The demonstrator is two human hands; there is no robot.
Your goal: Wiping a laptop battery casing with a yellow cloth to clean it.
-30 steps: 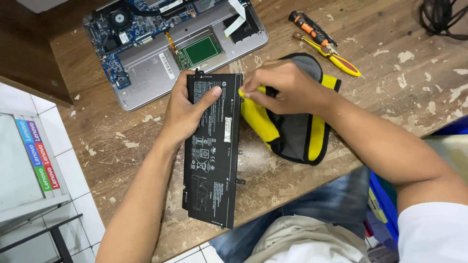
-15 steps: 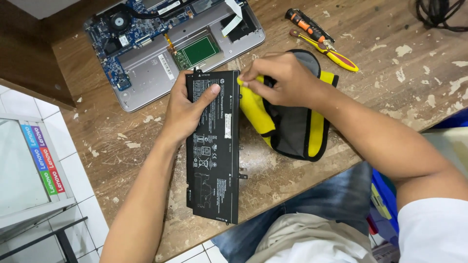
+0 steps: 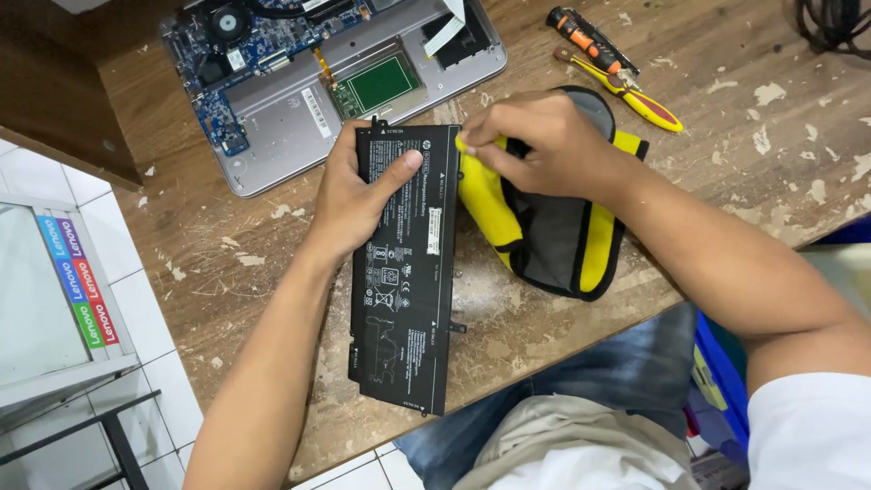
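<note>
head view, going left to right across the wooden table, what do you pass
Left hand gripping the flat black rectangular battery pack → right hand pinching the yellow, grey and black fabric pouch → yellow-handled pliers → black cable coil at the far right corner.

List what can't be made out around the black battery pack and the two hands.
- Head view: right hand covers the top of the yellow and grey pouch; what its fingertips pinch is hidden.
- Left hand hides the upper left edge of the battery pack.
- Opened laptop is cut off by the top edge.
- Black cables are cut off at the top right corner.
</note>
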